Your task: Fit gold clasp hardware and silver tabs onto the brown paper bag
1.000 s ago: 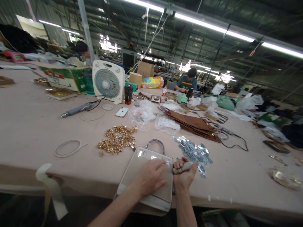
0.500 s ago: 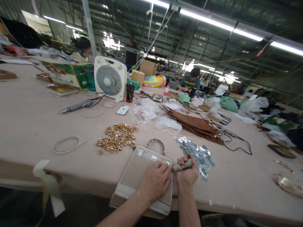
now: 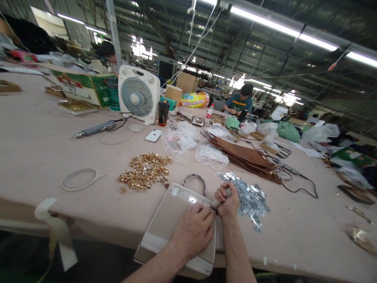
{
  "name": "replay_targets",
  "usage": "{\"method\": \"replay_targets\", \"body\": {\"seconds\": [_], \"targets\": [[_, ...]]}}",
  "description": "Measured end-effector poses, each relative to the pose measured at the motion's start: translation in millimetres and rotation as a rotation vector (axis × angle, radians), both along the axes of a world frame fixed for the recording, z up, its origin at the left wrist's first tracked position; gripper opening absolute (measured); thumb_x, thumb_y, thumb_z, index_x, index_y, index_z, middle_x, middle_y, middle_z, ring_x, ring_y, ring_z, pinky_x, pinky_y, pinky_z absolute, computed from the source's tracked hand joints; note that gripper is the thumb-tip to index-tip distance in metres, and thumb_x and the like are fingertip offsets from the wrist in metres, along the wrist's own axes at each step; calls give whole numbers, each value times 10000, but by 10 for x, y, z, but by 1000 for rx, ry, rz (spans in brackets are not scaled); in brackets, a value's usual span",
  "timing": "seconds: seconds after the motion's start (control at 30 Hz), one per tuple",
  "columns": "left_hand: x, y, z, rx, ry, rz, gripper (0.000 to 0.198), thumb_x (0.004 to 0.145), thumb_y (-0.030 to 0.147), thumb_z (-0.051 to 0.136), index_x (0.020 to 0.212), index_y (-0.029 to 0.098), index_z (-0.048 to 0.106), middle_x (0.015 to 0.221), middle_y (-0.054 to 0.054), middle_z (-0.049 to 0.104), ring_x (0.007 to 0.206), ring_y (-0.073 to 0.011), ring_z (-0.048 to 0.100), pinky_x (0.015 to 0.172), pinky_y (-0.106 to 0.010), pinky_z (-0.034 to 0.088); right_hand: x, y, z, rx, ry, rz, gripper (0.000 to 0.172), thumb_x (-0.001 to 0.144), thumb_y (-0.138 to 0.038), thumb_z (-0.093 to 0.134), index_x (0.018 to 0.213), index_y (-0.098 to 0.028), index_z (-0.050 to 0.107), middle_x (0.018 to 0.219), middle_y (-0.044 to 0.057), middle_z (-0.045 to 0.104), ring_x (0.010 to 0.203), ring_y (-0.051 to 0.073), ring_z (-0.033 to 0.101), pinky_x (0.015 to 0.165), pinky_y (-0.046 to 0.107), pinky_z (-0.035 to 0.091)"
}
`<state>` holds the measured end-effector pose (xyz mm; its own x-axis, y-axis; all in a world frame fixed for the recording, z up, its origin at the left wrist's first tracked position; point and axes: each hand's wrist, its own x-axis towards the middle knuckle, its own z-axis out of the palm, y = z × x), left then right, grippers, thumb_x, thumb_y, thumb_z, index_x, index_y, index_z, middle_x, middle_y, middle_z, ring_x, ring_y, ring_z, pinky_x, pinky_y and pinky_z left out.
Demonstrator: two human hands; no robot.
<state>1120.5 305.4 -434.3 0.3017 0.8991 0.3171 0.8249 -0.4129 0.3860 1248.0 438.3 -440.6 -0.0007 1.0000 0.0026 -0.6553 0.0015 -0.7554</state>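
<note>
A beige handbag (image 3: pixel 165 220) lies flat at the table's near edge, its handle (image 3: pixel 193 179) pointing away from me. My left hand (image 3: pixel 193 232) presses down on the bag, its fingertips bunched at the top edge by small metal fittings (image 3: pixel 191 199). My right hand (image 3: pixel 226 200) is closed round a grey-handled tool (image 3: pixel 217 201) whose tip meets the bag's top right corner, next to my left fingers. A heap of gold metal pieces (image 3: pixel 144 172) lies left of the handle. Silver pieces (image 3: pixel 250 196) are piled just right of my right hand.
Brown leather panels (image 3: pixel 244 155), clear plastic bags (image 3: pixel 179 141), a white phone (image 3: pixel 153 135), a box fan (image 3: pixel 138 98), a power tool (image 3: pixel 92 129) and a white tape ring (image 3: pixel 78 179) lie on the table (image 3: pixel 35 157). A person in green (image 3: pixel 240 103) works at the far side.
My right hand tilted the tool from lying sideways to pointing down at the bag's top corner. My left fingers slid up to the same spot. The view shifted slightly.
</note>
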Motion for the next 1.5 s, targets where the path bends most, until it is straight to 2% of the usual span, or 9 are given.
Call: {"method": "replay_targets", "body": {"seconds": [0.4, 0.73, 0.9, 1.03, 1.27, 1.37, 1.5], "targets": [[2, 24, -28, -17, -14, -6, 232, 1030, 342, 539, 1237, 247, 581, 1217, -36, 656, 1165, -272, 528, 1015, -483, 458, 16, 69, -27, -4, 150, 130, 331, 858, -420, 754, 726, -194, 551, 521, -128, 336, 359, 19, 203, 324, 121, 253], [-18, 30, -26, -22, -20, -7, 208, 1035, 339, 524, 1207, 242, 589, 1199, -43, 655, 1161, -271, 525, 1009, -477, 456, -22, 59, -11, 18, 83, 101, 325, 855, -420, 734, 724, -206, 527, 515, -127, 326, 366, 31, 171, 322, 124, 241], [-19, 29, -25, -9, -14, 6, 226, 1023, 341, 547, 1220, 240, 591, 1191, -57, 653, 1159, -276, 528, 1005, -490, 456, -80, 64, 19, 35, -24, 144, 347, 874, -454, 711, 719, -214, 514, 511, -117, 337, 372, 40, 175, 324, 133, 216], [-28, 34, -38, -9, -17, -1, 190, 1015, 346, 561, 1162, 235, 607, 1174, -72, 650, 1153, -278, 536, 999, -478, 462, -70, 24, 2, 88, -30, 109, 352, 882, -466, 695, 713, -219, 510, 504, -119, 324, 372, 41, 155, 333, 136, 217], [-36, 54, -89, -44, -36, -13, 170, 1021, 341, 542, 1133, 228, 602, 1184, -69, 644, 1164, -283, 537, 1018, -486, 473, -50, -70, -42, 158, -44, 78, 320, 921, -445, 655, 729, -221, 530, 524, -104, 351, 379, 45, 193, 365, 150, 233], [-39, 66, -109, -42, -53, -10, 166, 1029, 344, 526, 1117, 226, 604, 1172, -65, 644, 1161, -281, 539, 1032, -490, 476, -89, -177, -60, 258, -138, 53, 325, 961, -440, 616, 728, -223, 553, 507, -89, 365, 376, 62, 249, 379, 171, 236], [-26, 66, -146, -54, -82, -7, 162, 1006, 318, 562, 1130, 223, 605, 1168, -66, 648, 1163, -279, 552, 1047, -482, 483, -116, -369, -129, 431, -275, -56, 319, 985, -421, 601, 730, -230, 596, 497, -62, 398, 404, 100, 348, 421, 215, 291]]}}
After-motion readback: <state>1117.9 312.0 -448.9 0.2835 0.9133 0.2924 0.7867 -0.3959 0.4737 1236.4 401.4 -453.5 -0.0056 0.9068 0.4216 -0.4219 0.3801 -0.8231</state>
